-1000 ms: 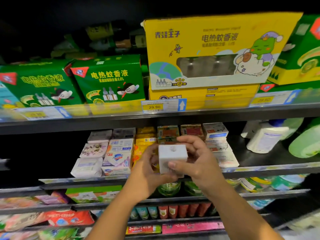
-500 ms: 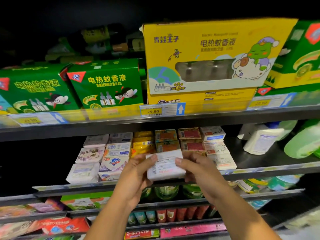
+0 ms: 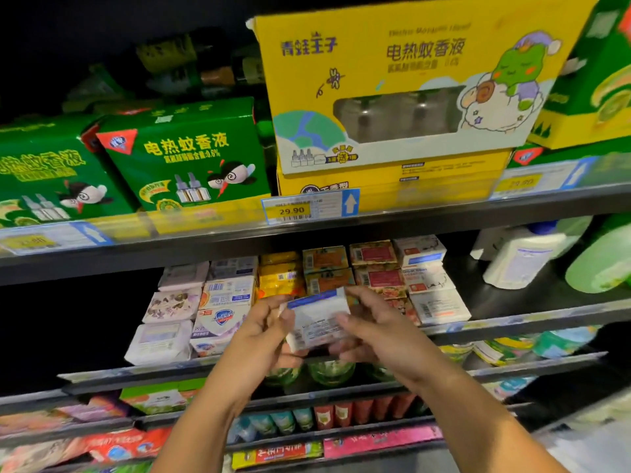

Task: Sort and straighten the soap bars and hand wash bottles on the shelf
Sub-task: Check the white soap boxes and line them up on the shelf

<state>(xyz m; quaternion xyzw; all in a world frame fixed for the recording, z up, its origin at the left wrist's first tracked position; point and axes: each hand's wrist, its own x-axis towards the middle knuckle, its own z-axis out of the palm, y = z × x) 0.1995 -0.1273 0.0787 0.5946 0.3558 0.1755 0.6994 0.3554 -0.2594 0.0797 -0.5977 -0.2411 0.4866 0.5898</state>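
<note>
Pinching the soap bar (image 3: 317, 322) by its ends, left hand (image 3: 263, 331) and right hand (image 3: 375, 331), just off the shelf (image 3: 512, 323) lip. Mid-sort. Next I'd lay it square, probably on the white stack (image 3: 438, 307).

Yellow box (image 3: 392, 97) atop upper shelf (image 3: 409, 213), green boxes (image 3: 184, 155) beside; price tag (image 3: 309, 208).

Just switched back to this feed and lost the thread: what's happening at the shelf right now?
A person is holding a white soap bar in front of the middle shelf. The left hand and the right hand each pinch one end of it, label side facing the camera. It has not been set down. Behind it, the soap stacks sit in rows. The white hand wash bottle and the green bottle lie on the right of the same shelf, with neither hand on them.
</note>
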